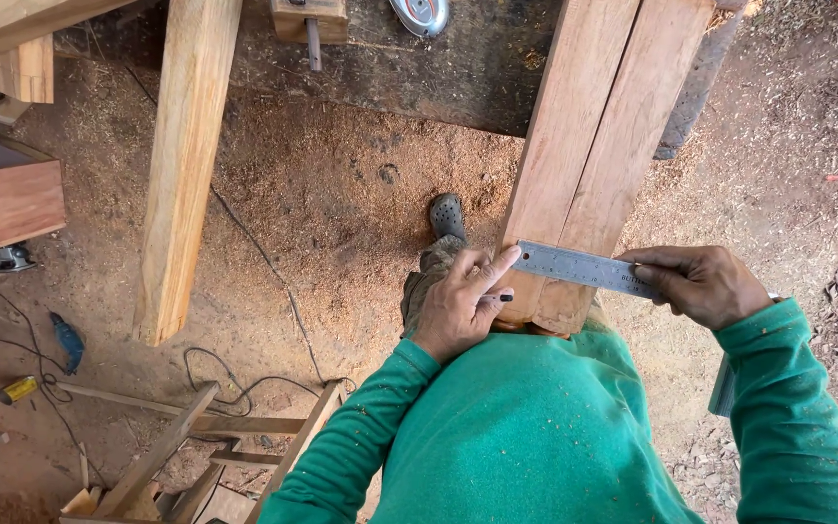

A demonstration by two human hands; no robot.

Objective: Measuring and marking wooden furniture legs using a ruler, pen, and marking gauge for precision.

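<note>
Nearest the camera, the 2 green sleeves reach forward to the near end of 2 long reddish-brown wooden planks, which lie side by side and run away toward 1 o'clock. Across that near end lies a flat grey steel ruler, set roughly square to the boards. The left hand rests at the ruler's 9 o'clock end, index finger stretched along the ruler's edge and the other fingers curled loosely round what looks like a small dark pencil, though its tip is too small to tell. The right hand sits at the 3 o'clock end, thumb and fingers pressed together on the ruler and pinching it flat to the wood. By the look of it the work is at the measuring or marking stage: the ruler is placed and steadied, but no drawn line shows on the planks, and the end is uncut. Beyond the hands, at 12 o'clock, a grey perforated clog stands on the sawdust-covered dirt floor. Farther off at 10 o'clock a pale squared timber post slants across the floor, and at the far top a round silver tape measure lies on a dark bench.
</note>
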